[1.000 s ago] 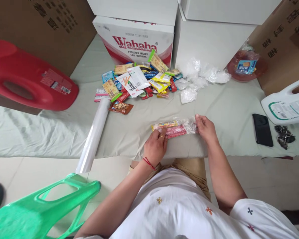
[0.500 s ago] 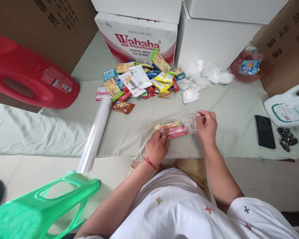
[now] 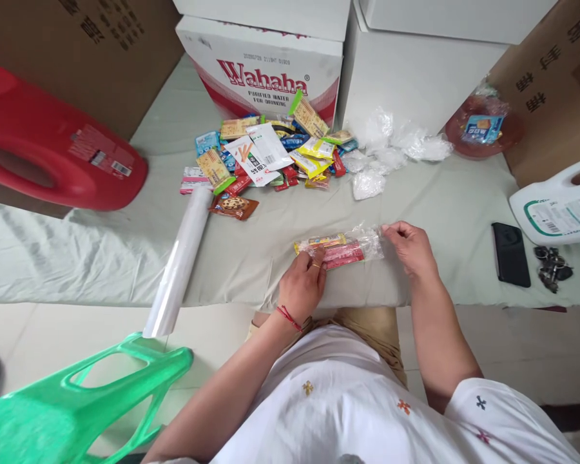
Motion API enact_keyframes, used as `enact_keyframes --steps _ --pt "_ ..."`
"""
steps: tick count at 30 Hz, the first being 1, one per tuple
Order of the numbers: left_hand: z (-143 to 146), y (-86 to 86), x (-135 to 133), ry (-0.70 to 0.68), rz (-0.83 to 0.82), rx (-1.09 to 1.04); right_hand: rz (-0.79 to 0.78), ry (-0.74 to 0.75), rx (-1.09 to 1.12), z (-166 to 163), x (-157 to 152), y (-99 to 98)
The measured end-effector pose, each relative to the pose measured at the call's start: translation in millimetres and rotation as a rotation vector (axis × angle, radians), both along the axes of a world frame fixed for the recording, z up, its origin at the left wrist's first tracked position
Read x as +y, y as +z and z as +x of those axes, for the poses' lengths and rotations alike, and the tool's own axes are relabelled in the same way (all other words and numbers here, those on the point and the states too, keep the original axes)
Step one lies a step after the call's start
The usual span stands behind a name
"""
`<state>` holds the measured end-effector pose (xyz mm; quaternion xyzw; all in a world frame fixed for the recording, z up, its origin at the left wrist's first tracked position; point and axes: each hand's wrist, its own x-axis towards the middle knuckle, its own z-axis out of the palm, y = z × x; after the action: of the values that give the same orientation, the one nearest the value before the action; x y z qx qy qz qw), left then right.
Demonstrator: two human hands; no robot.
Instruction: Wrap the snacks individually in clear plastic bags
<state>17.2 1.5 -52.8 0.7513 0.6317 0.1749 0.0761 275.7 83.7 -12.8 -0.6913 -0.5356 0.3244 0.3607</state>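
Small snack packets, one yellow point(image 3: 336, 240) and one red point(image 3: 345, 255), lie side by side on the cloth in front of me. Clear plastic wrap point(image 3: 370, 242) covers them at least in part and spreads crumpled past their right end. My left hand point(image 3: 302, 280) holds the packets down, its bent fingers pressed on their near left part. At the upper right corner of the wrap, my right hand point(image 3: 410, 248) is closed in a pinch between thumb and forefinger. A roll of clear plastic film point(image 3: 181, 261) lies to the left, sticking out over the edge.
A heap of mixed snack packets point(image 3: 270, 154) lies before a Wahaba-type carton point(image 3: 265, 71). Crumpled clear plastic point(image 3: 370, 183) sits right of it. A red jug point(image 3: 62, 148), white jug point(image 3: 560, 203), phone point(image 3: 511, 253), keys point(image 3: 554, 267) and green stool point(image 3: 77, 399) surround the area.
My right hand has moved slightly to the right and turned, with the wrap's right end lying looser and more spread. My left hand stays on the packets.
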Motion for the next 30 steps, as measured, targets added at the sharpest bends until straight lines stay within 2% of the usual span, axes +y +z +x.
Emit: enact_keyframes --steps 4,9,12,15,18,21,24,30 --pt "0 1.6 0 -0.005 -0.013 -0.012 0.073 -0.112 -0.277 13 -2 -0.1" --pt "0 1.8 0 -0.006 -0.005 -0.002 -0.136 0.058 -0.277 -10 0 -4.0" --pt "0 0.5 0 0.002 -0.004 0.009 -0.168 0.140 -0.185 -26 3 -8.0" --pt "1 -0.5 1 -0.006 -0.011 0.017 -0.090 0.110 -0.057 -39 5 -4.5" --pt "1 -1.0 1 -0.023 -0.008 0.033 0.051 0.098 -0.224 -64 0 6.6" --pt "1 -1.1 2 -0.043 0.000 0.032 0.141 0.302 -0.533 -100 -9 13.8" --pt "0 -0.5 3 -0.074 0.010 0.013 0.135 0.472 -0.742 -127 -19 10.7" --pt "0 1.4 5 -0.081 0.000 -0.083 0.215 0.535 -0.791 -131 -40 -4.0"
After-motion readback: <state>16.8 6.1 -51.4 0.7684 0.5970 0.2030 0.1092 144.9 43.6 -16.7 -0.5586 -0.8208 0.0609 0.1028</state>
